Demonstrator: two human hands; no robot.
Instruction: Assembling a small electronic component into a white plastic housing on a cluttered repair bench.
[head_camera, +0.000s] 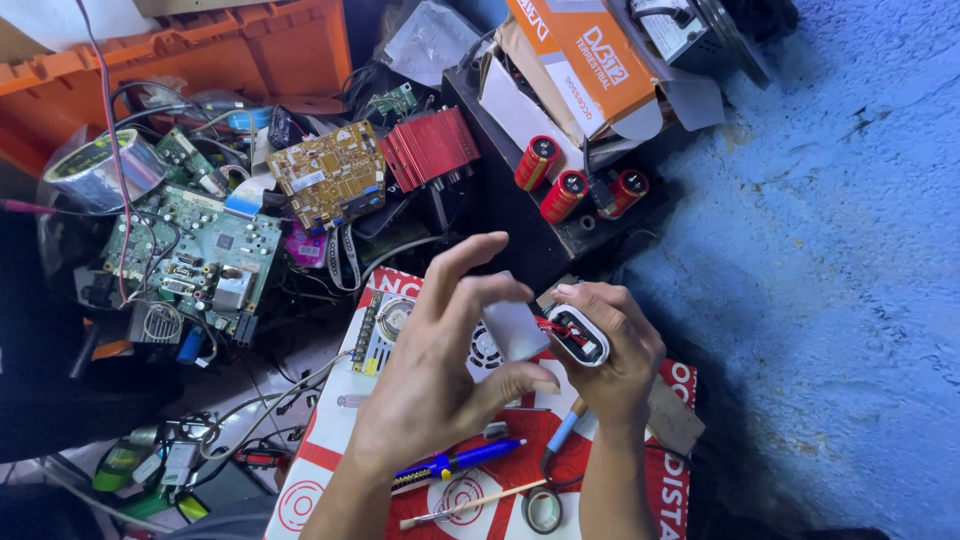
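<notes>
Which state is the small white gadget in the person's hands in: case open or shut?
Open. The white case in the right hand shows red wires and inner parts at its end, while the left hand holds a separate grey cover piece.

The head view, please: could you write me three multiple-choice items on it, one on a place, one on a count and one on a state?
1. Where is the roll of silver tape?
A. Far left, by the green circuit board
B. On the blue floor at right
C. In the right hand

2. How many red cylinders stand by the orange box?
A. One
B. Three
C. Five

3. How is the small white case held?
A. Lying untouched
B. Open end up in the right hand, red wires showing
C. Taped shut

Key: 1 A, it lies at the left edge; 2 B, three are in view; 3 B, the fingers wrap it while the left hand holds a grey piece.
</notes>
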